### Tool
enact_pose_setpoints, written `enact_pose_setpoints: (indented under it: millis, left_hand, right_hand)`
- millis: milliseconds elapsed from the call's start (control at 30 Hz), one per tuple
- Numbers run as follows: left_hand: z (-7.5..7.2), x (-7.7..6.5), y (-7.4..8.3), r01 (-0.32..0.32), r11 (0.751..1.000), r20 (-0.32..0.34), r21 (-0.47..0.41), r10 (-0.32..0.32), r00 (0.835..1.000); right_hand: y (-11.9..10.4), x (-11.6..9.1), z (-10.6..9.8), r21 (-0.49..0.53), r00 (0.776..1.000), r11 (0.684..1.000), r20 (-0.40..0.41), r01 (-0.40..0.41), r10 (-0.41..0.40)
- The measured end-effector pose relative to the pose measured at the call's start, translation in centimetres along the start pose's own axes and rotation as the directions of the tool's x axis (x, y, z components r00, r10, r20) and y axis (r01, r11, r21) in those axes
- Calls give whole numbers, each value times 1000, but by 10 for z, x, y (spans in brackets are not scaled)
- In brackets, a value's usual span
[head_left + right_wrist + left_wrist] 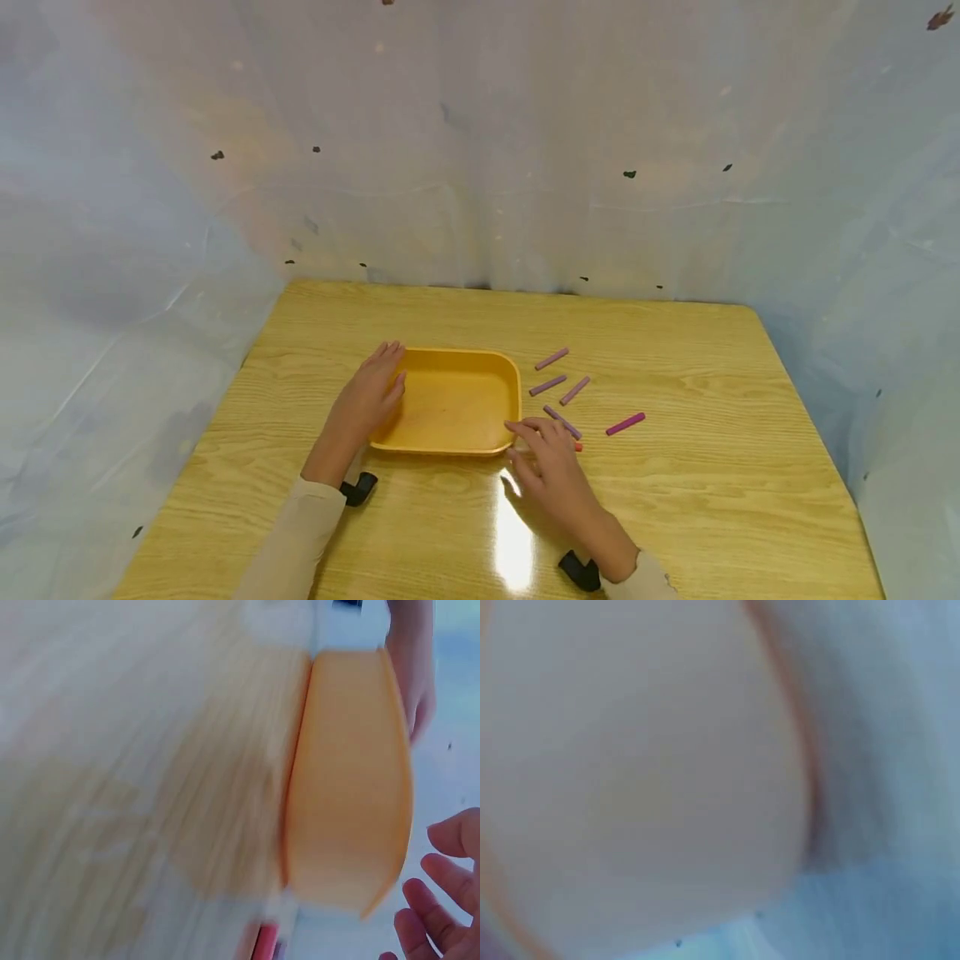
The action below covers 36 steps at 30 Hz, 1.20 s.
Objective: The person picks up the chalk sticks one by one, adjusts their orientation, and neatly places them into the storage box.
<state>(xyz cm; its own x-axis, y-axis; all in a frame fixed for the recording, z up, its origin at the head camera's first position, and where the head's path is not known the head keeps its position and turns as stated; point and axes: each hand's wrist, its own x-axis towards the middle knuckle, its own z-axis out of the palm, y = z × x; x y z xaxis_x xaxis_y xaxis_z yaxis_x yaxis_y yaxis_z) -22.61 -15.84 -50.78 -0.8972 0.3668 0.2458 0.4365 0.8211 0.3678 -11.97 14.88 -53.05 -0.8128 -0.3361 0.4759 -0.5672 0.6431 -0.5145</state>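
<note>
Closest to me are the person's pale cream cloth sleeves (291, 533), with a small curved black plastic piece (360, 489) by the left wrist and a matching one (580, 571) by the right. The right hand (553, 471) is loosely spread with nothing in its fingers; its fingertips reach the tray's near right corner, slightly apart from the rim in the wrist view. Beyond it, the left hand (367, 396) lies over the tray's left rim, fingers fairly straight and thumb inward; I can't tell how firmly it presses. Between them sits the shallow orange-yellow rectangular tray (450, 408), round-cornered, flat on the light wood-grain table (675, 517). A red stick (578, 447) peeks from behind the right hand. Just right of the tray lie four slim purplish sticks (547, 385), and farther right a brighter magenta stick (626, 424). Pale, dark-flecked sheeting (487, 167) hangs behind.
</note>
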Motion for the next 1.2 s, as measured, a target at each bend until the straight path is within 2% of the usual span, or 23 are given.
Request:
enact_pose_setpoints:
  millis: [233,300,367,467,567,933,1033,1200]
  left_hand:
    - [0,-27,9,71,992,24,-104,-69,997]
    - [2,-32,13,72,994,30,-79,-70,997]
    - [5,-38,16,80,997,34,-13,-80,996]
    - [7,-48,18,86,994,36,64,-89,995]
    - [7,-55,18,91,991,41,100,-95,995]
    - [9,-67,13,138,985,66,102,-145,987]
    - [7,-69,13,150,983,63,107,-158,985]
    - [6,-69,13,173,979,58,108,-180,982]
  right_hand:
    - [30,-12,-25,-40,986,986,29,-163,165]
    - [35,-13,-30,-53,981,981,50,-185,187]
    - [39,-14,-32,-68,977,979,76,-193,198]
    - [43,-15,-33,-85,977,980,103,-181,189]
    - [45,-15,-33,-109,980,982,109,-154,165]
    - [47,-7,-30,-232,992,972,110,-32,59]
    - [46,-6,-30,-262,990,965,127,-19,54]
    - [46,-6,-30,-256,986,966,153,-30,71]
